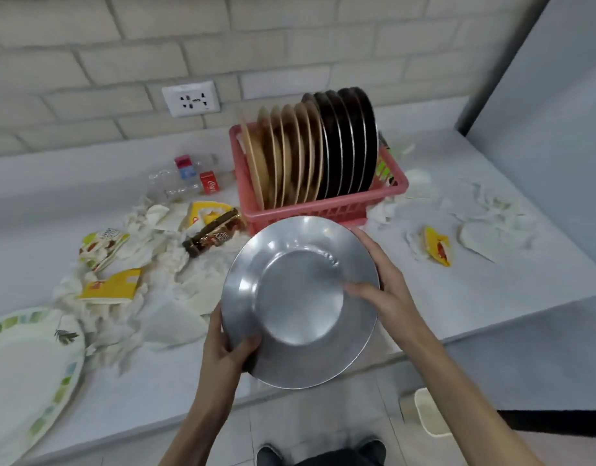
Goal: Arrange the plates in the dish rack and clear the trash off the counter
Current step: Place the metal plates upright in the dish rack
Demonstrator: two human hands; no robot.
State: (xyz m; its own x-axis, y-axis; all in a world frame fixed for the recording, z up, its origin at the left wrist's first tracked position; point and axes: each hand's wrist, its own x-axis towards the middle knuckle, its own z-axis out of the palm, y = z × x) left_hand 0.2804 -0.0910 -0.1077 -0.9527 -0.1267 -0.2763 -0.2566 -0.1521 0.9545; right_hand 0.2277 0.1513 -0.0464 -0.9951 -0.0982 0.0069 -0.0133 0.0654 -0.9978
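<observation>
Over the worktop (424, 307) edge I see 1 plate (300, 304), tilted, near the rack (256, 213); left hand (222, 348) clamped on its lower-left rim, right hand (384, 290) clamped on its right rim.

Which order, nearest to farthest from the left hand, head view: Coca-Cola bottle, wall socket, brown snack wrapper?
From the left hand gripping the steel plate:
1. brown snack wrapper, straight ahead.
2. Coca-Cola bottle, farther back.
3. wall socket, rearmost, up high.

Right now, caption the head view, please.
Left hand and right hand hold a round steel plate before the pink plastic rack.
</observation>
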